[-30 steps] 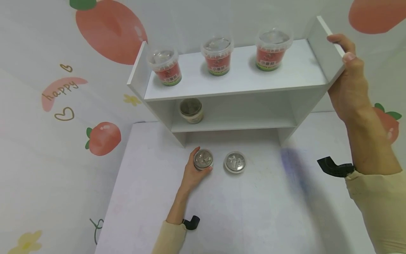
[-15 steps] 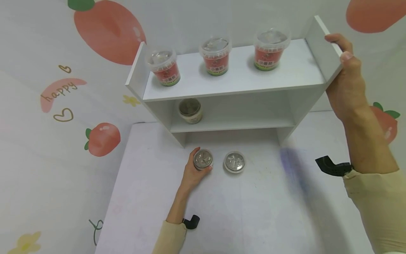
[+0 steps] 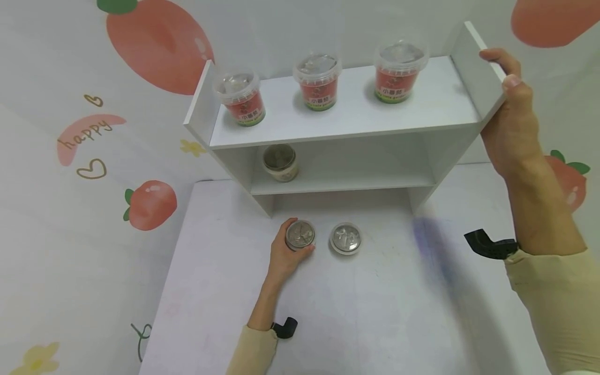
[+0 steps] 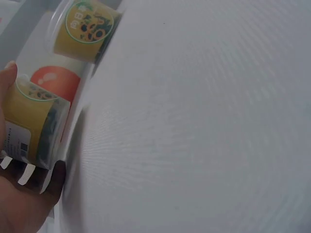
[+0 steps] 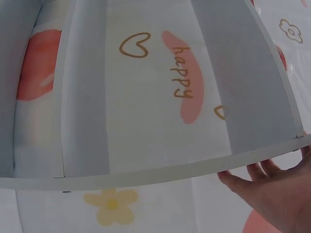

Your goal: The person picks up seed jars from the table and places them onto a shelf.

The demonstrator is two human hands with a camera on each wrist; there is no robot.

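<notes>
My left hand (image 3: pixel 283 258) grips a clear plastic cup with a silvery lid (image 3: pixel 300 234) low over the white table, thumb and fingers on opposite sides. In the left wrist view this cup (image 4: pixel 30 124) has a yellow label; whether its base touches the table I cannot tell. A second lidded cup (image 3: pixel 345 238) stands just to its right, its sunflower label showing in the left wrist view. Higher up, my right hand (image 3: pixel 513 117) holds the right side panel of a white two-tier shelf (image 3: pixel 351 138). The right wrist view shows its fingers (image 5: pixel 238 182) against the outside of that panel.
Three red-labelled cups, the middle one (image 3: pixel 319 83) among them, stand spaced along the top tier. One lidded cup (image 3: pixel 280 162) sits at the left of the lower tier. The shelf stands at the back of the table (image 3: pixel 375 312), before a fruit-patterned wall (image 3: pixel 94 219).
The head view has drifted very slightly. My left hand and its cup have edged marginally closer to the second cup; the right hand keeps its hold on the shelf.
</notes>
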